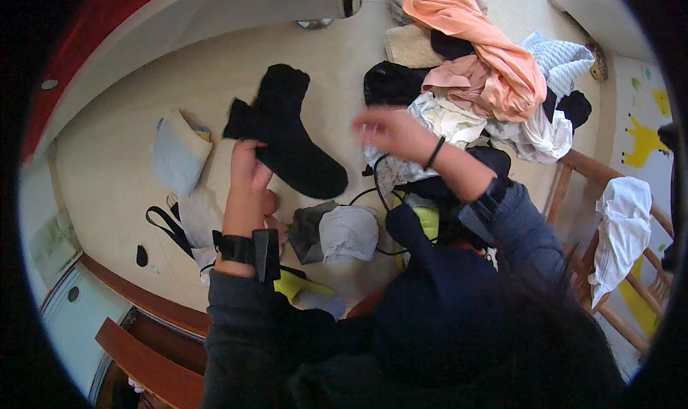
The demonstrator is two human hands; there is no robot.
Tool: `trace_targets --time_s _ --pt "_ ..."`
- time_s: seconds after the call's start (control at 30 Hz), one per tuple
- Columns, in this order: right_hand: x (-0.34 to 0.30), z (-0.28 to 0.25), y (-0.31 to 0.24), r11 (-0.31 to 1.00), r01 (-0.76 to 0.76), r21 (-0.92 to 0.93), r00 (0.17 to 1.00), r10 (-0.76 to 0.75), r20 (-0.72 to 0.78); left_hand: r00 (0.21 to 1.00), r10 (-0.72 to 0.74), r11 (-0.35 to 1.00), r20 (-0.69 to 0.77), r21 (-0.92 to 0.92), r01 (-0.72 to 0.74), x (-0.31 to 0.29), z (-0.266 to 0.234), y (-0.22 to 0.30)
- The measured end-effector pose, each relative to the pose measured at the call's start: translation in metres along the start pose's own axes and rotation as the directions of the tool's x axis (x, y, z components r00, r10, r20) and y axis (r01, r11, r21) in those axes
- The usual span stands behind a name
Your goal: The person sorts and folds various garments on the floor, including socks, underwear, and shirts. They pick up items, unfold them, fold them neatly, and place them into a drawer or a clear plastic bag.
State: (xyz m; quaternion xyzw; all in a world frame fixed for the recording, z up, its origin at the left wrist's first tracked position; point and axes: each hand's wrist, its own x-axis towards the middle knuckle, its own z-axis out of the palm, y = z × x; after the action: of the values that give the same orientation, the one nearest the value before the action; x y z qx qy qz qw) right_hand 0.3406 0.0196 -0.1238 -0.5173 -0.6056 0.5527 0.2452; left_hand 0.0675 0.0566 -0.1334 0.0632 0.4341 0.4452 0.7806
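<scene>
My left hand [249, 167] is closed on the edge of a black sock [308, 165], whose foot hangs out to the right. A second black sock [283, 90] appears to lie across it, its end pointing up; where the two meet is hard to make out. To the right, my right hand [398, 133] is raised apart from the socks, smeared by motion, beside a white patterned cloth [451, 119]. Whether its fingers hold anything does not show. Below the socks, a light grey cup-shaped cloth [349, 233] and a darker grey piece [313, 230] lie close to my lap.
A heap with a peach garment [494, 58], a light blue knitted cloth [559, 61] and black pieces [393, 83] covers the upper right floor. At left lie a folded pale cloth [180, 153] and a black strap [168, 226]. A white cloth [623, 226] hangs on a wooden rail [648, 251].
</scene>
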Motion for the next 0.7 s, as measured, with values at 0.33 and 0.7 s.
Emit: trace_targets --time_s 0.33,0.7 --pt "0.043 -0.032 0.054 0.969 -0.205 -0.14 0.903 0.132 -0.409 0.855 0.314 0.77 -0.413 0.637 0.025 -0.003 -0.062 -0.018" --pt "0.003 -0.022 -0.075 0.387 0.066 0.92 0.996 0.025 -0.082 0.858 0.131 0.73 0.497 0.538 -0.422 -0.048 0.086 -0.019"
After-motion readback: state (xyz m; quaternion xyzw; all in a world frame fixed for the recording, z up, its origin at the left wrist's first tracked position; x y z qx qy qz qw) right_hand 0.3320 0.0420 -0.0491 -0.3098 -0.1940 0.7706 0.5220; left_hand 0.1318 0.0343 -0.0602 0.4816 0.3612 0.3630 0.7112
